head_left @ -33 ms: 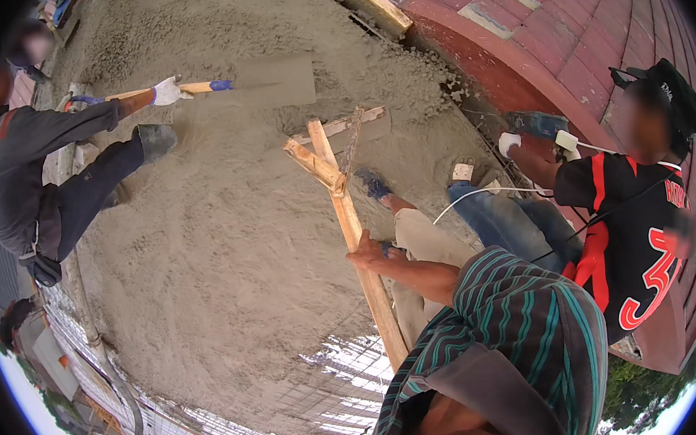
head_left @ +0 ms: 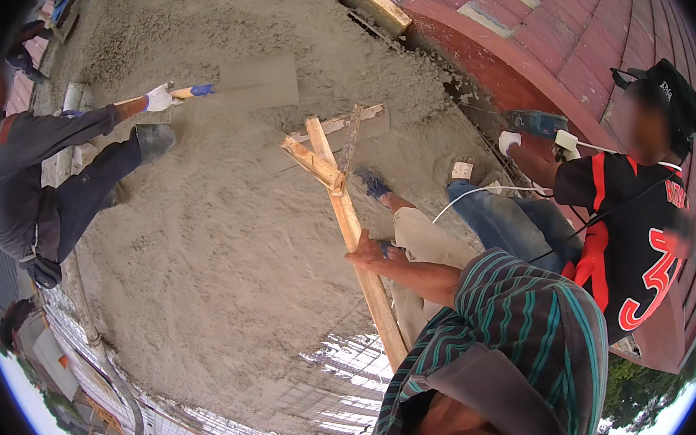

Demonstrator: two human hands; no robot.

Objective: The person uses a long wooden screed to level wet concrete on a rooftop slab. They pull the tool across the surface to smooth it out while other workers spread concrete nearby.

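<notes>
My right hand (head_left: 363, 253) is wrapped round the long wooden handle (head_left: 377, 297) of a homemade concrete float. At its far end, two short wooden braces meet the handle, and a crosspiece (head_left: 369, 116) rests on the wet concrete (head_left: 202, 229). The handle slants toward me, its lower end reaching my striped shirt. My left hand does not show. Behind my right hand are my beige-clad legs and my feet in dark blue footwear.
At the left, a co-worker in a white glove holds a wooden pole with a flat, concrete-coated blade (head_left: 260, 81). On the right, another person holds a teal power tool (head_left: 538, 123) with a white cable. A red tiled roof (head_left: 586, 27) borders the concrete; bare mesh (head_left: 352, 372) shows near me.
The co-worker's flat blade has slid a little left across the concrete, along with the gloved hand. My right hand and the wooden float have barely moved.
</notes>
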